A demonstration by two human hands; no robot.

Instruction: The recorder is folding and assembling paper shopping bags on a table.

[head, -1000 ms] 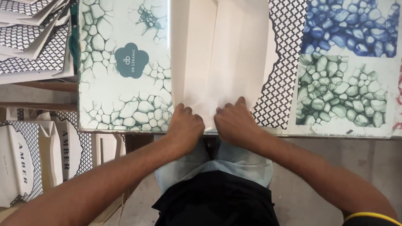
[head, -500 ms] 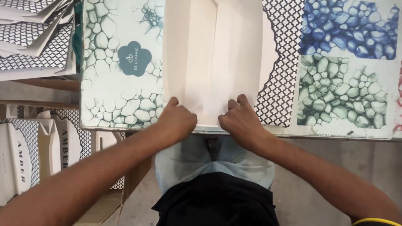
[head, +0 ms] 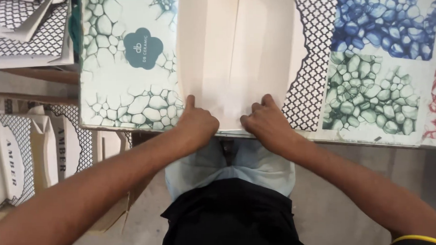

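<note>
A flat printed cardboard box blank lies on the work surface, with green cell patterns, a dark badge and a black lattice band. A plain cream folded panel lies across its middle. My left hand presses on the near edge of this cream panel, fingers curled, thumb pointing up. My right hand presses the same edge a little to the right, knuckles bent. Both hands sit at the table's near edge, close together but apart.
A printed sheet with blue, green and red cell squares lies to the right. A pile of lattice-printed flat blanks sits at the upper left. Folded white boxes stand below the table at left. Grey floor shows beneath.
Both hands have slid slightly apart along the cream panel's near edge. The view has shifted a little; the board stays put.
</note>
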